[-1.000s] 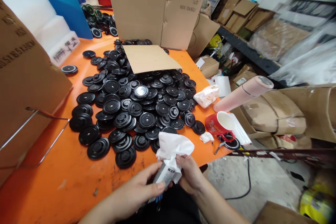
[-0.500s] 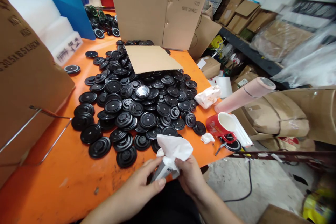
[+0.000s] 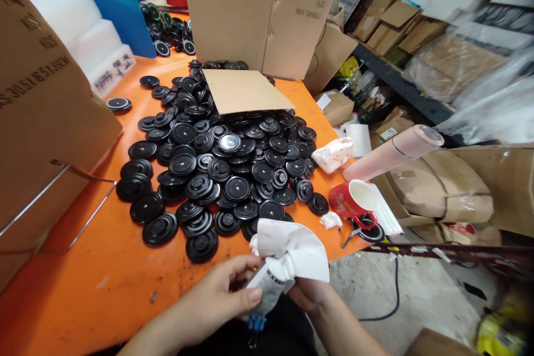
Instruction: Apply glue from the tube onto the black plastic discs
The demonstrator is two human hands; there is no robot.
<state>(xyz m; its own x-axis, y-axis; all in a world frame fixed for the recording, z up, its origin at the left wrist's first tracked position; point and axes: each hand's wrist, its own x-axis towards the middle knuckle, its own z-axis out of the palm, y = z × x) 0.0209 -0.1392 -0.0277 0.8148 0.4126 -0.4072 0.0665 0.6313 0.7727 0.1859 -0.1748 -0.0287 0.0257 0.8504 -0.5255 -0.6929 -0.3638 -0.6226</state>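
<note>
My left hand (image 3: 233, 289) is wrapped round a white and grey tube (image 3: 267, 287), with the thumb lying across its side. A blue clip (image 3: 257, 322) sits at the tube's lower end. White tissue (image 3: 294, 245) covers the tube's upper end and spreads to the right. My right hand (image 3: 311, 292) is closed on the tissue from behind and below, its fingertips partly hidden by it. Beyond both hands, a large pile of black round discs (image 3: 237, 189) lies on the orange table (image 3: 104, 283).
A cardboard sheet (image 3: 246, 92) lies on the pile. Cartons stand left (image 3: 45, 111) and behind (image 3: 227, 11). On the right are a red mug (image 3: 344, 198), a pink bottle (image 3: 392, 153), a tissue pack (image 3: 334, 154) and crumpled tissue (image 3: 330, 220). A wire frame (image 3: 89, 217) is at left.
The tube has turned and now shows more of its side and the blue clip. The tissue has spread wider to the right, and my right hand has moved slightly lower and right.
</note>
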